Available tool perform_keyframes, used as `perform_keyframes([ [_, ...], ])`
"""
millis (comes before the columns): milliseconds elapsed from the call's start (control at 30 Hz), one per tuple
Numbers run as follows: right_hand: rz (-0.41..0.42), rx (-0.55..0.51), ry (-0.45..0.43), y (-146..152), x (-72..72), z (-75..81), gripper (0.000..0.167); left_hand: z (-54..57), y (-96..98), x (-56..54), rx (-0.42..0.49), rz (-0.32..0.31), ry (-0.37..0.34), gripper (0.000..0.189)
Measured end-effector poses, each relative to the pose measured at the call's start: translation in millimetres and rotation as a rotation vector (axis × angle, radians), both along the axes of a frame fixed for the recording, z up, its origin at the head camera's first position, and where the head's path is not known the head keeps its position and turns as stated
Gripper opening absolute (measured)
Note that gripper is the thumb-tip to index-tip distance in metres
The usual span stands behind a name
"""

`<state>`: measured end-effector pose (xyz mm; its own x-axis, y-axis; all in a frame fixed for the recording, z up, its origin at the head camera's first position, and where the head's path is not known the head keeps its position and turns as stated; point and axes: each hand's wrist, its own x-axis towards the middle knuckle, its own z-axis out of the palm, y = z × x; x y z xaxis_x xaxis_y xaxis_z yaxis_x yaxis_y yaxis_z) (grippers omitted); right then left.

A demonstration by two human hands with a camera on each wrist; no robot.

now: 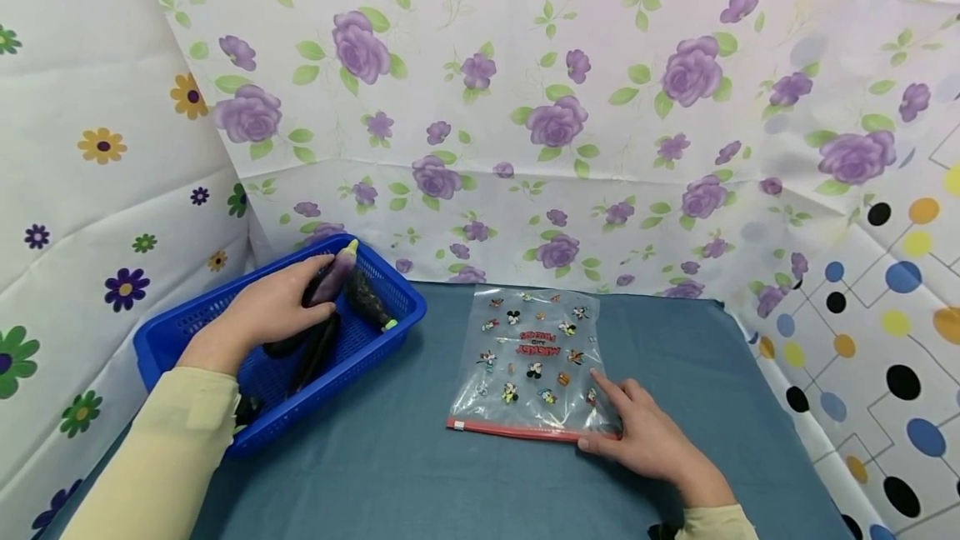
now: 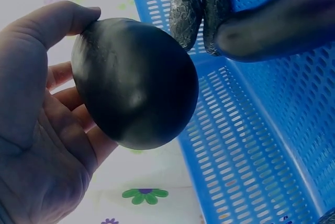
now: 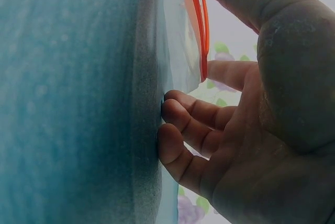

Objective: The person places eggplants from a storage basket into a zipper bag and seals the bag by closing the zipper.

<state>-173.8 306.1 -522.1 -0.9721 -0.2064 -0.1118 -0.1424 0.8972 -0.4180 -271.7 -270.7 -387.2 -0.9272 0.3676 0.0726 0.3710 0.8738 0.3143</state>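
The left hand (image 1: 272, 304) grips an eggplant (image 1: 337, 273) over a blue basket (image 1: 408, 305), the right hand (image 1: 649, 437) touching a bag (image 1: 537, 373).

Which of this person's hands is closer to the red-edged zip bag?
The right hand: it touches the zip bag at its near right corner. The left hand is farther away, over the blue basket to the bag's left, gripping an eggplant.

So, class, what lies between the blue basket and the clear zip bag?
Only a bare stretch of blue-grey cloth separates the blue basket from the clear zip bag; the head view shows it.
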Motion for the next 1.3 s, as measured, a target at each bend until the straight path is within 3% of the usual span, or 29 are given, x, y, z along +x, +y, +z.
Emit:
perform_keyframes([
  [767,0.001,-0.011,-0.012,-1,1.1,3.8,0.117,21.6,22.0,6.2,-0.009,-0.015,0.039,0.083],
  [1300,0.0,-0.017,-0.003,1,-0.1,1.8,0.12,23.3,43.3,15.2,0.035,-0.026,0.052,0.08],
])
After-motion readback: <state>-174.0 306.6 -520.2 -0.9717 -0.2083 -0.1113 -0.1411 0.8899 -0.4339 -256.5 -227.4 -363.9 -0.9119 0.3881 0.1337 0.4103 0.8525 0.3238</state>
